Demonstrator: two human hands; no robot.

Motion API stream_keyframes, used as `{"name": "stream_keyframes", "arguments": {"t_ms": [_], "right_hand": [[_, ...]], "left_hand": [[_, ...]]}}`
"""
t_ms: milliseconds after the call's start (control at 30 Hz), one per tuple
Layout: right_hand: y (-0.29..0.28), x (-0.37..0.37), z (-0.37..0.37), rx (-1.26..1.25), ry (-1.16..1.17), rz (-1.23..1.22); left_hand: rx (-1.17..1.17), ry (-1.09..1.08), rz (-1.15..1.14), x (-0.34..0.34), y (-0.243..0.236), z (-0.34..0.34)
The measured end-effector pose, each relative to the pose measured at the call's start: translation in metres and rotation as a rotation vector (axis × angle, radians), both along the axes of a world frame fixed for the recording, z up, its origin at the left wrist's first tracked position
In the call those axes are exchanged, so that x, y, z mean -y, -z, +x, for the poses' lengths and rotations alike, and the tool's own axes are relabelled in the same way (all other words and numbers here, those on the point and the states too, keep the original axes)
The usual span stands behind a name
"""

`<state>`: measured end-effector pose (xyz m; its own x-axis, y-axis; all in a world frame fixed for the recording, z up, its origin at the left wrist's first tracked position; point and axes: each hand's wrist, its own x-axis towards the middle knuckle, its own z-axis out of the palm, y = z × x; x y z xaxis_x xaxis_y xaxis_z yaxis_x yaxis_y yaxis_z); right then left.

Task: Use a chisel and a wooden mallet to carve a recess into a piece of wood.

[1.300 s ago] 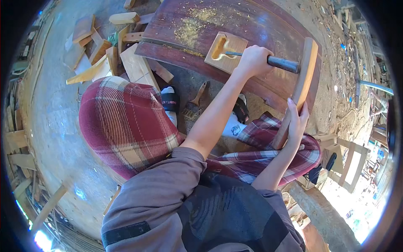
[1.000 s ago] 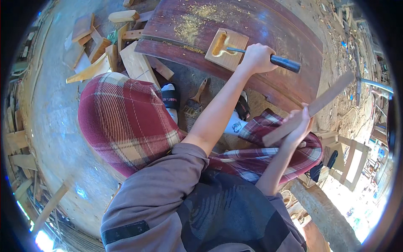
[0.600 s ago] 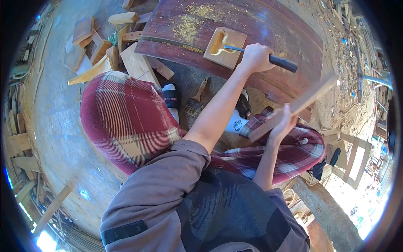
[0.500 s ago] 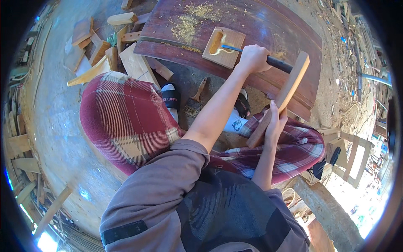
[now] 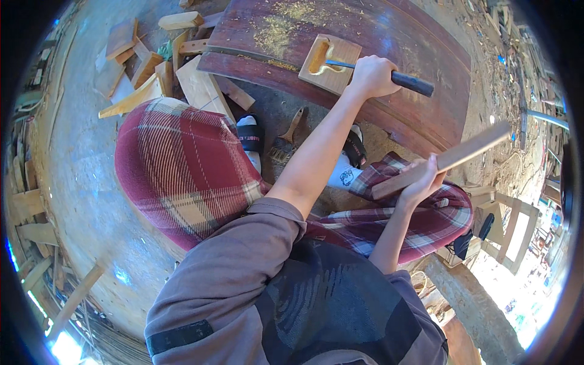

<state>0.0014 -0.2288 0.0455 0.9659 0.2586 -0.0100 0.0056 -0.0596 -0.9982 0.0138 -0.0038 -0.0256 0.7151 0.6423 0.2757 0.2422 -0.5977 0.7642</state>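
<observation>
My left hand [image 5: 373,77] is wrapped round a chisel [image 5: 413,84], whose dark handle sticks out to the right of the fist. Its narrow blade reaches left, the tip at the edge of a carved hollow in a light wooden block [image 5: 340,78]. That block lies flat on a reddish-brown wooden bench [image 5: 426,67]. In my right hand [image 5: 420,182] is a flat wooden stick [image 5: 477,146], gripped near its lower end. The stick slants up to the right, apart from the chisel handle.
Wood shavings [image 5: 277,33] are scattered over the bench's far left. Wood offcuts [image 5: 198,88] are piled on the floor left of it. A paintbrush [image 5: 286,137] lies between my sandalled feet. Further right stands a wooden frame [image 5: 517,228].
The stick has swung away from the chisel handle, down and to the right, with my right hand. My left hand and the chisel have barely shifted.
</observation>
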Motion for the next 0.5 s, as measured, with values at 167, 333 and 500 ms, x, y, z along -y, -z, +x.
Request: {"name": "stream_keyframes", "arguments": {"t_ms": [167, 333, 500], "right_hand": [[0.017, -0.003, -0.009, -0.132, -0.224, -0.231], [-0.005, -0.003, 0.006, -0.071, -0.102, -0.101], [-0.003, 0.006, 0.012, -0.069, -0.031, -0.111]], "left_hand": [[-0.186, 0.052, 0.013, 0.001, 0.004, -0.001], [-0.096, 0.018, 0.025, -0.001, 0.004, -0.004], [-0.111, 0.049, -0.005, -0.001, -0.004, -0.004]]}}
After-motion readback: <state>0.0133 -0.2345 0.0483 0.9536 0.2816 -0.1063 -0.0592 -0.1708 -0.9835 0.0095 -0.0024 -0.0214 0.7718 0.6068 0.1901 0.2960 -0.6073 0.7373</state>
